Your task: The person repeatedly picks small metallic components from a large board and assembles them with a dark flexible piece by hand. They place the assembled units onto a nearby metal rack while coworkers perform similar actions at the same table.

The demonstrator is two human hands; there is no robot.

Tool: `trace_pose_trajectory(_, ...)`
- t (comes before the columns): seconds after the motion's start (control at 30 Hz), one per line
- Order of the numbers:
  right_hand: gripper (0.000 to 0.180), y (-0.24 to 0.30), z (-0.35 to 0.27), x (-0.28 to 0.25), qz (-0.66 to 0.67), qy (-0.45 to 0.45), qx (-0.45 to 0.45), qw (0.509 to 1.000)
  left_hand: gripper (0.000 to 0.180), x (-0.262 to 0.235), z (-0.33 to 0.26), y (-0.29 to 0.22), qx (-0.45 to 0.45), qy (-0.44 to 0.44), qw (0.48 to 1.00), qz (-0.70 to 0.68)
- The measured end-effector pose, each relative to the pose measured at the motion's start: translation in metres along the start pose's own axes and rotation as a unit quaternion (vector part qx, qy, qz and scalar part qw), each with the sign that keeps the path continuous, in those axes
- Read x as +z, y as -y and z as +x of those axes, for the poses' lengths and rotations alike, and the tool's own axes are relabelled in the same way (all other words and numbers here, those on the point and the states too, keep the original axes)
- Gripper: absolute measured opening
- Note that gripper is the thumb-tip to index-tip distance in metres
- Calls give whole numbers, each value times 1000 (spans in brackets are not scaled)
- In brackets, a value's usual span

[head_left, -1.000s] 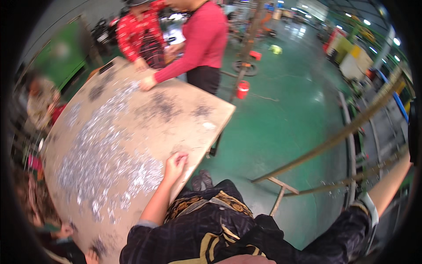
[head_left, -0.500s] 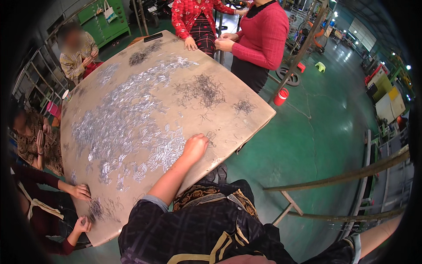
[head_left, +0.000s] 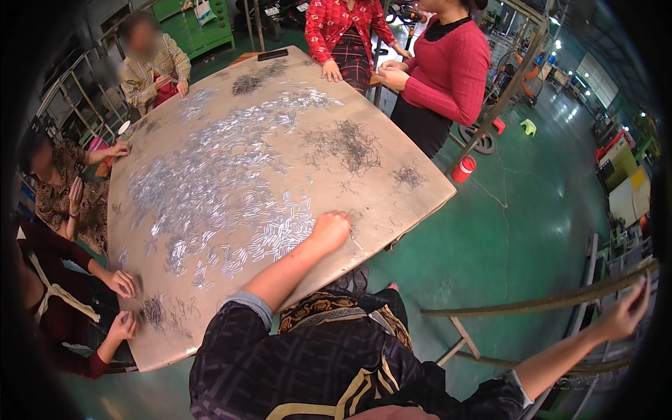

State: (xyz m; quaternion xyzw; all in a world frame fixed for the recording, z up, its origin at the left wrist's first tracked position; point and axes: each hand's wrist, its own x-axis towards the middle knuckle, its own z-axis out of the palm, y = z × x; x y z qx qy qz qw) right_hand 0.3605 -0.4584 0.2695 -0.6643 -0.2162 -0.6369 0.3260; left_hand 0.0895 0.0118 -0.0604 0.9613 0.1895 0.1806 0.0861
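Note:
My left hand rests on the brown-covered table near its front edge, fingers curled closed; whatever they hold is hidden. Right beside those fingers lie a few thin, dark, bent wire pieces. A wide spread of small shiny silver strips covers the table to the left of this hand. Farther back is a larger tangle of dark wire pieces, with a smaller pile to its right. My right hand is raised at the far right, away from the table, fingers stretched out by a wooden rail.
Other people stand or sit around the table's left and far sides; one person's hands are beside a dark pile. A red container and a green stool stand on the green floor.
My right arm has swung up into view at the right, bringing the hand in. My left hand stays at the same spot by the wire pieces. The whole view has shifted slightly.

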Motion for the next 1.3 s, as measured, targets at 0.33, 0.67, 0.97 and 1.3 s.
trace_pose_trajectory(0.33,16,218,-229,108,394,491,45,776,6,8,-45,54,-265,-18,817,-512)
trace_pose_trajectory(0.67,21,296,-390,136,429,658,50,617,9,-4,-33,50,-120,-111,983,-86)
trace_pose_trajectory(0.97,21,308,-399,125,402,650,12,645,12,-8,28,45,19,38,992,117)
trace_pose_trajectory(1.3,23,375,-404,130,360,665,-21,654,22,-14,4,88,-259,-72,924,-271)
